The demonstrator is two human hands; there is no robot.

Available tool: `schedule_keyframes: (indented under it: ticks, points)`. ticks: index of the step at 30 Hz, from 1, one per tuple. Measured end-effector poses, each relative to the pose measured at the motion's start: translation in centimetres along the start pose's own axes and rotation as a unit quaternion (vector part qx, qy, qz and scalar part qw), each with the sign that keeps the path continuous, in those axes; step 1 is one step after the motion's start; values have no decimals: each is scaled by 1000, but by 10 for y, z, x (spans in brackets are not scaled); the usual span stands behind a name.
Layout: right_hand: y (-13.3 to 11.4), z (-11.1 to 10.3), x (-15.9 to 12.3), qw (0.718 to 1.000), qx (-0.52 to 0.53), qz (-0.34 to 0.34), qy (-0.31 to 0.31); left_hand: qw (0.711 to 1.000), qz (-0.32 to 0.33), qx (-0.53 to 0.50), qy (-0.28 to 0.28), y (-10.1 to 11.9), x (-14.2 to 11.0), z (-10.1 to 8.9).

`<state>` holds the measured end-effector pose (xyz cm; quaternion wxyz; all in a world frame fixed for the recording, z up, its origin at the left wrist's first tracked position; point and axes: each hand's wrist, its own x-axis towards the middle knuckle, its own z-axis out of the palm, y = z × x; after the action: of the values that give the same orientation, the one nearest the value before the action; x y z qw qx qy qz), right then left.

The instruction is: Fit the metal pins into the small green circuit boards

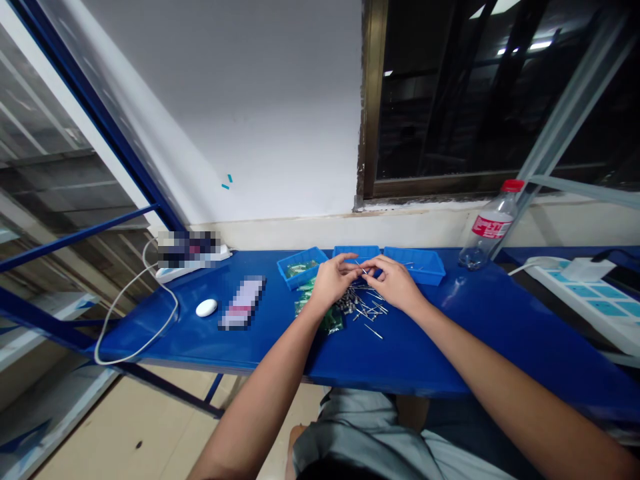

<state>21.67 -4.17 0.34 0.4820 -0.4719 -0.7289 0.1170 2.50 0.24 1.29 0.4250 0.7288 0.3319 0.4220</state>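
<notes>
My left hand (333, 279) and my right hand (395, 280) meet above a heap of small metal pins (364, 309) on the blue table (450, 333). Both hands have their fingers pinched together around a thin metal pin (362, 269) held between them. Small green circuit boards (330, 320) lie under my left wrist. Just behind the hands stand three blue trays: the left tray (301, 265) holds green parts, the middle tray (356, 253) is partly hidden by my fingers, and the right tray (417, 265) sits beside my right hand.
A clear water bottle with a red cap (489, 227) leans at the back right. A white power strip (590, 297) lies far right. At the left are a white oval object (207, 307), a blurred flat item (243, 303), and a white cable (135, 320) looping off the edge.
</notes>
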Motion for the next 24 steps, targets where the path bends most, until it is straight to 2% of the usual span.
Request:
schedule_keyframes:
  ticks: [11, 18, 24]
  points:
    - [-1, -2, 0, 999, 6, 50, 2, 1000, -23, -4, 17, 4, 0, -1]
    - [2, 1, 0, 1000, 0, 9, 5, 999, -11, 22, 43, 7, -1, -2]
    - [-1, 2, -2, 995, 60, 80, 4, 998, 23, 38, 45, 7, -2, -2]
